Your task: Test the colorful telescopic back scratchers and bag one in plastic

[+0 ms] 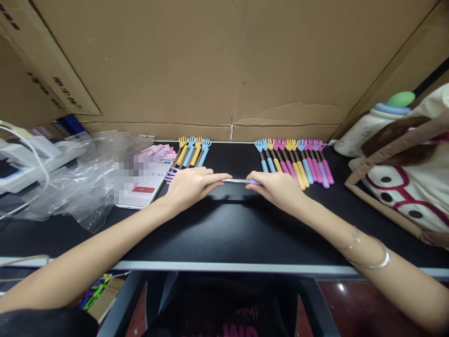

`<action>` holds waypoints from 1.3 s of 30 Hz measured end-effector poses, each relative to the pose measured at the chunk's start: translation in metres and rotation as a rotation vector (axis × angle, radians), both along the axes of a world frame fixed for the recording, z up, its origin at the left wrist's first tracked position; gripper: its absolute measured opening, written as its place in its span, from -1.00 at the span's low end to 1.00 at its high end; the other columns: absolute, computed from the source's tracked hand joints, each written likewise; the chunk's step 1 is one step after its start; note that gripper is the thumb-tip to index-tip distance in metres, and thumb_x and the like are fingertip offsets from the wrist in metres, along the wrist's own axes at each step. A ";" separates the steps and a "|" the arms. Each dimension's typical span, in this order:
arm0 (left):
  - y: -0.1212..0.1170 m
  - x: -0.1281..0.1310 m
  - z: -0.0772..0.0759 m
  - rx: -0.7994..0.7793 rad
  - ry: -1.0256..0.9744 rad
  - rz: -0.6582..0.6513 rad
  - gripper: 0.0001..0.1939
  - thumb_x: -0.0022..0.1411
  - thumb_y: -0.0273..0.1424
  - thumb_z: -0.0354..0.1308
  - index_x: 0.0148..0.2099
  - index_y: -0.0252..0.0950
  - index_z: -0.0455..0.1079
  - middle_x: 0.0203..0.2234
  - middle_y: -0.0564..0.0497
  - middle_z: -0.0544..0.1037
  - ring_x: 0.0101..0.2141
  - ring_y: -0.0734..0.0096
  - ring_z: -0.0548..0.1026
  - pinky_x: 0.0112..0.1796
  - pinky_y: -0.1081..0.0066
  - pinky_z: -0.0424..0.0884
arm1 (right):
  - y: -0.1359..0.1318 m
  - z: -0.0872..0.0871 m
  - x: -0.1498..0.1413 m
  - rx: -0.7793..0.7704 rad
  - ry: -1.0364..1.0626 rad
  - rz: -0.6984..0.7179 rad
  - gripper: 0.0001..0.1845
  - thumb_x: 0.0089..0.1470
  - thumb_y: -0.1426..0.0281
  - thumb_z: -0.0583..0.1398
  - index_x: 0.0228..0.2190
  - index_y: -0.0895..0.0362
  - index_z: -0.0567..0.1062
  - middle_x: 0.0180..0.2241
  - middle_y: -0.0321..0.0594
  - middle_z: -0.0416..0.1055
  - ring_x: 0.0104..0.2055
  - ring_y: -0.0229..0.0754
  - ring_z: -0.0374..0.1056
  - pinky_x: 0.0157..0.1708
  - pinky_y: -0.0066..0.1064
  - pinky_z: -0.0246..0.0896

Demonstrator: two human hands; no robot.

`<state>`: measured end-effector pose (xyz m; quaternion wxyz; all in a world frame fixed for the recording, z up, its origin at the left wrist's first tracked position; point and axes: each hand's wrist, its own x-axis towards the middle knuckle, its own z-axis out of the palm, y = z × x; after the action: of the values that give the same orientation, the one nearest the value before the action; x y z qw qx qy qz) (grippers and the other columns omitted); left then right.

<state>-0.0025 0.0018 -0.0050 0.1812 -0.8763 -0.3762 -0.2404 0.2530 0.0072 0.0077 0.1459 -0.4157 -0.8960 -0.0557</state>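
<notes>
Over the middle of the desk, a silver rod (236, 180) with a purple handle runs level between my hands, apparently a back scratcher. My left hand (194, 182) is closed on the rod's left part, fingers pointing right. My right hand (275, 185) grips the purple handle end. A purple claw head (171, 176) shows behind my left hand; its join to the rod is hidden. Beyond my right hand lies a row of claw-headed back scratchers (305, 173) in blue, yellow, pink and purple. Several yellow and blue back scratchers (191, 152) lie beyond my left hand.
A phone (140, 199) lies left of my left hand, beside crumpled clear plastic bags (94, 168) and pink packets (159, 151). White power strips (28, 161) are far left. A bag (414, 173) and a bottle (368, 126) stand right. Cardboard (196, 70) walls the back.
</notes>
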 end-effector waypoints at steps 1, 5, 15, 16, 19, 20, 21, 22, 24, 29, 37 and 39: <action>0.000 0.000 0.000 0.042 0.013 -0.003 -0.65 0.42 -0.19 -0.12 0.05 -0.02 0.44 -0.52 0.08 0.49 -0.49 0.49 0.41 -0.53 0.48 0.10 | 0.000 0.001 0.000 -0.063 0.019 0.001 -0.74 0.23 0.20 0.05 -0.30 0.09 0.44 -0.43 -0.27 0.50 -0.45 -0.22 0.36 -0.50 -0.44 -0.03; -0.002 0.001 0.004 0.133 0.055 -0.016 -0.69 0.41 -0.23 -0.09 0.02 0.03 0.46 -0.57 0.08 0.45 -0.49 0.48 0.35 -0.52 0.45 0.10 | 0.000 0.006 -0.001 -0.367 0.133 0.069 -0.73 0.24 0.23 0.02 -0.37 0.10 0.42 -0.46 -0.28 0.45 -0.42 -0.24 0.34 -0.43 -0.46 0.04; -0.004 0.003 0.004 0.133 0.112 -0.031 -0.67 0.42 -0.26 -0.11 -0.02 -0.06 0.48 -0.54 0.06 0.46 -0.45 0.47 0.39 -0.50 0.46 0.14 | -0.003 0.001 -0.005 -0.224 -0.068 -0.010 -0.71 0.27 0.22 -0.04 -0.34 0.10 0.37 -0.55 -0.29 0.36 -0.51 -0.22 0.26 -0.53 -0.45 -0.12; -0.004 0.003 0.004 0.121 0.113 -0.031 -0.66 0.42 -0.26 -0.13 -0.01 -0.08 0.47 -0.53 0.06 0.47 -0.45 0.47 0.40 -0.51 0.47 0.14 | -0.004 0.001 -0.006 -0.168 -0.105 -0.030 -0.71 0.27 0.22 -0.03 -0.32 0.10 0.38 -0.54 -0.28 0.38 -0.51 -0.21 0.28 -0.54 -0.45 -0.15; -0.004 0.004 0.000 0.033 0.066 -0.015 -0.64 0.43 -0.22 -0.16 0.02 -0.09 0.45 -0.48 0.05 0.51 -0.43 0.48 0.44 -0.50 0.50 0.14 | -0.007 0.001 -0.006 -0.032 -0.182 -0.070 -0.67 0.27 0.17 -0.04 -0.30 0.09 0.40 -0.54 -0.27 0.43 -0.52 -0.20 0.31 -0.56 -0.44 -0.21; -0.004 0.004 -0.001 -0.022 0.035 -0.008 -0.63 0.43 -0.21 -0.16 0.03 -0.09 0.45 -0.45 0.05 0.53 -0.41 0.48 0.46 -0.49 0.51 0.16 | -0.007 0.002 -0.006 0.016 -0.204 -0.079 -0.66 0.27 0.16 -0.04 -0.31 0.09 0.40 -0.54 -0.27 0.44 -0.53 -0.20 0.31 -0.57 -0.43 -0.23; -0.004 0.005 -0.003 -0.091 -0.002 -0.005 -0.63 0.42 -0.20 -0.15 0.04 -0.08 0.44 -0.41 0.06 0.55 -0.38 0.48 0.48 -0.47 0.53 0.18 | -0.008 0.003 -0.006 0.065 -0.224 -0.080 -0.65 0.27 0.16 -0.04 -0.31 0.09 0.41 -0.53 -0.27 0.45 -0.53 -0.20 0.32 -0.58 -0.43 -0.24; -0.004 0.005 -0.005 -0.173 -0.045 -0.006 -0.63 0.42 -0.19 -0.15 0.05 -0.07 0.43 -0.35 0.07 0.57 -0.34 0.47 0.50 -0.45 0.53 0.21 | -0.009 0.004 -0.006 0.115 -0.239 -0.073 -0.65 0.27 0.17 -0.04 -0.32 0.10 0.42 -0.52 -0.26 0.45 -0.52 -0.21 0.32 -0.58 -0.42 -0.26; -0.003 0.007 -0.007 -0.361 -0.136 -0.024 -0.65 0.41 -0.18 -0.13 0.06 -0.06 0.42 -0.24 0.10 0.59 -0.27 0.45 0.53 -0.39 0.54 0.26 | -0.010 0.006 -0.005 0.208 -0.254 -0.045 -0.66 0.27 0.20 -0.02 -0.35 0.11 0.43 -0.50 -0.25 0.47 -0.50 -0.22 0.34 -0.59 -0.41 -0.27; -0.003 0.010 -0.006 -0.704 -0.282 -0.128 -0.62 0.40 -0.15 -0.13 0.04 -0.10 0.43 -0.23 0.12 0.59 -0.29 0.44 0.52 -0.32 0.53 0.31 | -0.011 0.009 -0.003 0.325 -0.248 0.021 -0.65 0.27 0.23 0.00 -0.39 0.13 0.46 -0.48 -0.23 0.47 -0.43 -0.26 0.34 -0.57 -0.40 -0.18; -0.006 0.012 -0.002 -0.589 -0.171 -0.038 -0.64 0.40 -0.17 -0.14 0.01 -0.10 0.43 -0.37 0.13 0.58 -0.38 0.44 0.51 -0.40 0.52 0.26 | -0.004 0.003 -0.003 0.289 -0.211 0.026 -0.56 0.29 0.20 -0.09 -0.36 0.12 0.49 -0.46 -0.21 0.48 -0.41 -0.26 0.34 -0.57 -0.39 -0.21; -0.008 0.013 -0.002 -0.457 -0.120 0.032 -0.65 0.40 -0.17 -0.13 0.01 -0.08 0.42 -0.36 0.12 0.59 -0.37 0.42 0.52 -0.45 0.52 0.22 | -0.003 0.001 -0.004 0.277 -0.179 0.012 -0.55 0.29 0.18 -0.09 -0.34 0.12 0.48 -0.45 -0.21 0.49 -0.40 -0.25 0.35 -0.56 -0.39 -0.21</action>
<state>0.0104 -0.0066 -0.0068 -0.0406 -0.8726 -0.4447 -0.1980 0.2494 0.0038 0.0082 0.1216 -0.3795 -0.8917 -0.2148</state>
